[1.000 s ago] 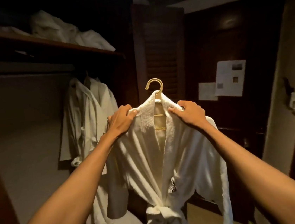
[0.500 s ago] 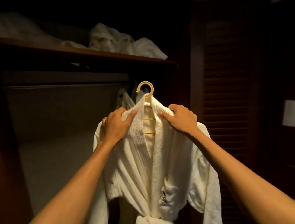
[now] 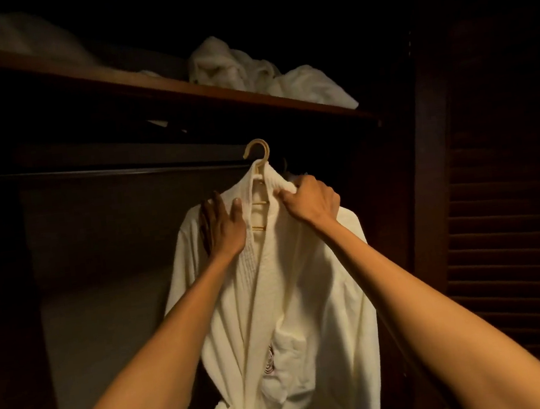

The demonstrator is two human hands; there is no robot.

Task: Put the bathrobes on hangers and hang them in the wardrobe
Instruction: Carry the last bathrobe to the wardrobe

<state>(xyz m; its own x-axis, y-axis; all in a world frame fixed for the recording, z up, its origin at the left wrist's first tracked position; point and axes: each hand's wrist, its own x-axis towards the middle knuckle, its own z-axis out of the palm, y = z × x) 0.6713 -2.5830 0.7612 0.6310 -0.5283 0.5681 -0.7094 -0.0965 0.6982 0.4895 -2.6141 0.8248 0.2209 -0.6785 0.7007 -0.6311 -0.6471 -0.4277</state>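
Hanging step: right hand [image 3: 310, 201] grips robe [image 3: 273, 304] collar, left hand [image 3: 224, 229] flat and unclenched on its shoulder; hanger [image 3: 266, 157] looks unhooked, so next: lift onto rail [image 3: 123, 169].

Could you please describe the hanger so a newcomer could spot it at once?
Find the dark wooden shelf across the top; below its right half is a white bathrobe. The hanger pokes up from its collar: a tan curved hook, the only such thing among white cloth and dark wood.
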